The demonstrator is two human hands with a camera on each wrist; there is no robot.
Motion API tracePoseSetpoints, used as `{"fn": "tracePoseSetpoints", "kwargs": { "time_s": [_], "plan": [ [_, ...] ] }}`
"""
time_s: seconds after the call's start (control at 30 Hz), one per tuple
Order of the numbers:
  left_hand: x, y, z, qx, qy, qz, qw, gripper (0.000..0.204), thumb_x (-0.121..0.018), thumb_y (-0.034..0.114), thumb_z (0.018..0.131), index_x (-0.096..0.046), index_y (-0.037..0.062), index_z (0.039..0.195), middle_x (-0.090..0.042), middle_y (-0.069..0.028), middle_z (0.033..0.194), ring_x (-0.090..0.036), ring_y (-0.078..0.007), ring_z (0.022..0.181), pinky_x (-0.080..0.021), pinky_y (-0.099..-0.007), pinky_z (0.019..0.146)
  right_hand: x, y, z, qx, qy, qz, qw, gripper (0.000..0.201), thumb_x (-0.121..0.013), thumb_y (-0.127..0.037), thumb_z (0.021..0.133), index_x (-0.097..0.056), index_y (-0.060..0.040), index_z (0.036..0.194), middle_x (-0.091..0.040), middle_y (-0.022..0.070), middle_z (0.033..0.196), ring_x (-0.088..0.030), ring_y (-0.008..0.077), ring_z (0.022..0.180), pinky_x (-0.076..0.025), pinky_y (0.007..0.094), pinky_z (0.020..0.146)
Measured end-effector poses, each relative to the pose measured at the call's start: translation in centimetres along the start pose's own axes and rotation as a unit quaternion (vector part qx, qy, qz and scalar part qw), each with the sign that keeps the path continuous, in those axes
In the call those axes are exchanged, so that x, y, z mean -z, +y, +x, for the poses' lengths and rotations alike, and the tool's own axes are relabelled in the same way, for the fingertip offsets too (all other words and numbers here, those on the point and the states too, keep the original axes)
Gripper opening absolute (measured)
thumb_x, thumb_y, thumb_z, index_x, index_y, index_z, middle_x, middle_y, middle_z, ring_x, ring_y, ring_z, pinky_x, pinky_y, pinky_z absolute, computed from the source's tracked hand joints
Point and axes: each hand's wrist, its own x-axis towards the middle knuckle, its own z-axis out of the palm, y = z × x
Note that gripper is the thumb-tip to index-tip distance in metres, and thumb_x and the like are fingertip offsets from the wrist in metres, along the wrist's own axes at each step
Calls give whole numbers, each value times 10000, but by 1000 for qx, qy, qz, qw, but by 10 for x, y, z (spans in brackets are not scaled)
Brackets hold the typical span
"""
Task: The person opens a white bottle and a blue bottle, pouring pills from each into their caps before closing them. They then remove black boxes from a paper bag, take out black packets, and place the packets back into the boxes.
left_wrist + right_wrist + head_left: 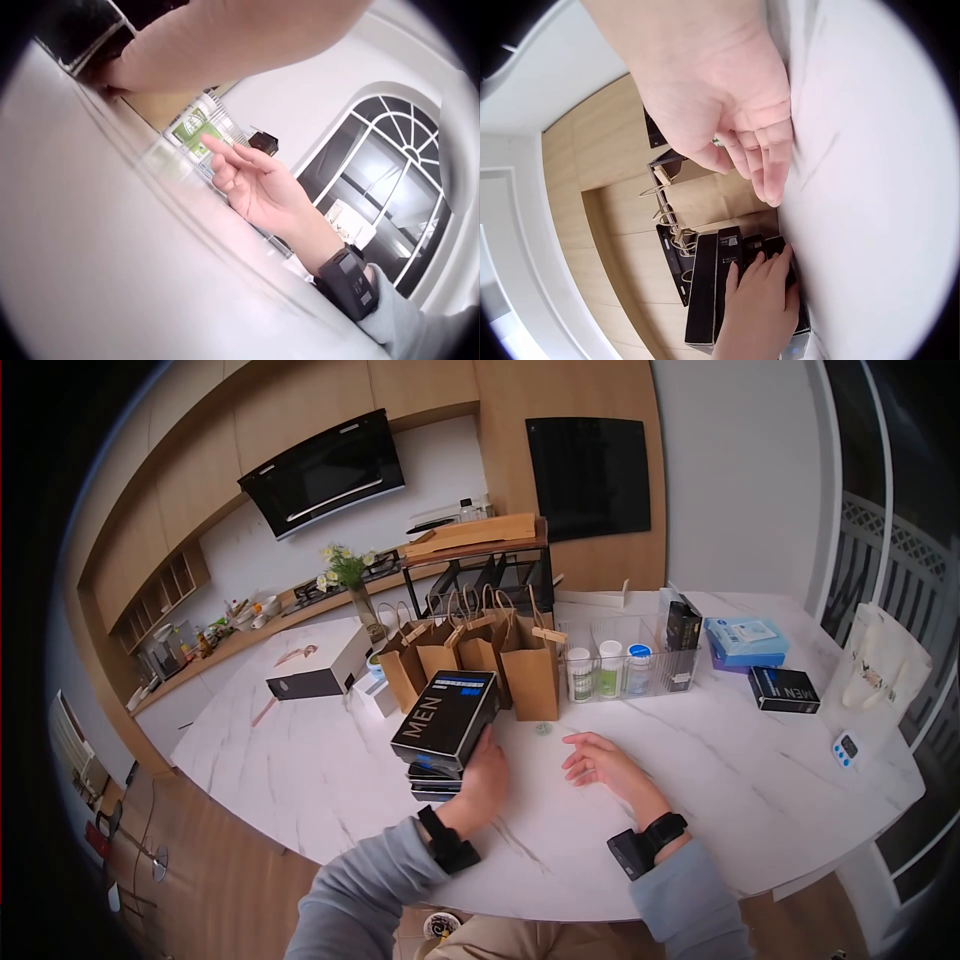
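A stack of black boxes stands on the marble-patterned table [340, 790]. Its top box [445, 720] is marked MEN and sits slightly askew over the thinner-looking boxes [430, 782] beneath. My left hand [484, 788] lies along the stack's right side. In the right wrist view that same left hand [759, 307] has its fingers extended against the box sides. To the right, my right hand [607, 768] holds nothing, palm turned inward and fingers loosely bent close over the table. Just beyond it is a small round greenish piece [543, 729].
Behind the stack, several brown paper bags [530, 670] carry wooden clips. A clear organizer [650, 682] with bottles stands beside them. Farther right are blue packs [745, 645], another black MEN box [784, 690], a white timer [846, 748] and a white bag [885, 665]. A large white-topped box [318, 658] lies left.
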Motion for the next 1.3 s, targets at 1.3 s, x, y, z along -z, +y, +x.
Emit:
{"fn": "tracePoseSetpoints", "kwargs": {
  "time_s": [1.3],
  "plan": [
    [-52,-25,14,-11,-61,-982,179,281,-439,156,902,-481,72,1168,-547,-20,965,-547,-96,890,-438,-234,833,-18,0,27,15,22,-179,983,375,-409,-201,909,-394,-65,1259,-461,82,1203,-471,159,1052,-509,338,741]
  ]
}}
